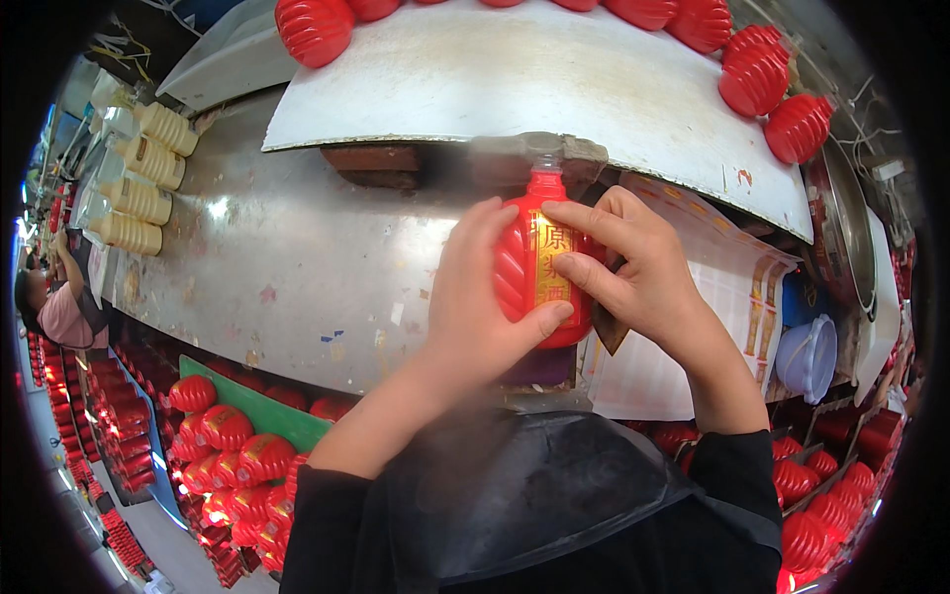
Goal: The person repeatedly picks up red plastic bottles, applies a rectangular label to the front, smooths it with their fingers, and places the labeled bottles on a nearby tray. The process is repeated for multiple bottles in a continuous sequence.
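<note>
Red ridged bottle (517,259), gold label (547,285)

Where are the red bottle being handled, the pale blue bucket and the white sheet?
Red bottle (549,287): head view, gold label.
Pale blue bucket (800,360): head view, outer wall.
White sheet (735,297): head view, plain area.

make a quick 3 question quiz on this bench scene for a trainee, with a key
1. True or false: the right hand's fingertips are on a cream bottle.

2. Where are the cream bottles?
A) At the right edge of the picture
B) At the left end of the metal bench
C) Under the right hand

3. Fill in: the label on the red bottle between the hands is ____ in colour.

Key: 1. False, they are on the red bottle; 2. B; 3. gold
</note>
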`<state>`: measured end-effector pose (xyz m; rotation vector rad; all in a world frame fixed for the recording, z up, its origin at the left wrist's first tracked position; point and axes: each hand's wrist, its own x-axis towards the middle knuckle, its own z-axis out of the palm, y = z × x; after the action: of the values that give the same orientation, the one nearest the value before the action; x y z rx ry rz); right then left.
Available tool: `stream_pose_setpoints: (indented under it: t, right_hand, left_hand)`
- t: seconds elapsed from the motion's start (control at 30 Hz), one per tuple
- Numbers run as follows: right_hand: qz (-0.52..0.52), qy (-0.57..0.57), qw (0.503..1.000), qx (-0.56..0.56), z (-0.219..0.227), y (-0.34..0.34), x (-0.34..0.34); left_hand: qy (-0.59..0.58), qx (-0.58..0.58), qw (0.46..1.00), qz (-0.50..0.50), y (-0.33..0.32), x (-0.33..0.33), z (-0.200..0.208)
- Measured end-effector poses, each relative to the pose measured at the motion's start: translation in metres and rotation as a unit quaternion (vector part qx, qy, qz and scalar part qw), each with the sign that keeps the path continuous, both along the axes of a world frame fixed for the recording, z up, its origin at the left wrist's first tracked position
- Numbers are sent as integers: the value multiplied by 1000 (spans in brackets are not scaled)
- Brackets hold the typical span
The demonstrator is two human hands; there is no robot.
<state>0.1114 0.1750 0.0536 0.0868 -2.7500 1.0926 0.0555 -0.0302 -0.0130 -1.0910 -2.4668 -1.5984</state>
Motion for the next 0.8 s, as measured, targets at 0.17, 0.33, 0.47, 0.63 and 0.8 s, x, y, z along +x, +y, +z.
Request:
stream_pose_setpoints:
  t: [0.17,0.33,0.47,0.63,0.8]
  right_hand:
    - [10,2,1000,15,-1,5,-4]
    - [1,-57,990,-130,-3,13,4]
    - [-60,-153,969,-187,-1,10,24]
    - [-93,-80,987,-107,-11,-6,38]
    - [-115,-38,992,-38,-19,-12,35]
  left_hand:
    - [24,-1,1000,9,2,0,-2]
    - [-68,77,994,-24,-3,-5,-8]
    - [-164,143,975,-36,-5,-9,-9]
    - [-143,124,981,-28,-1,-8,-5]
    - [-111,118,987,-2,4,-6,-4]
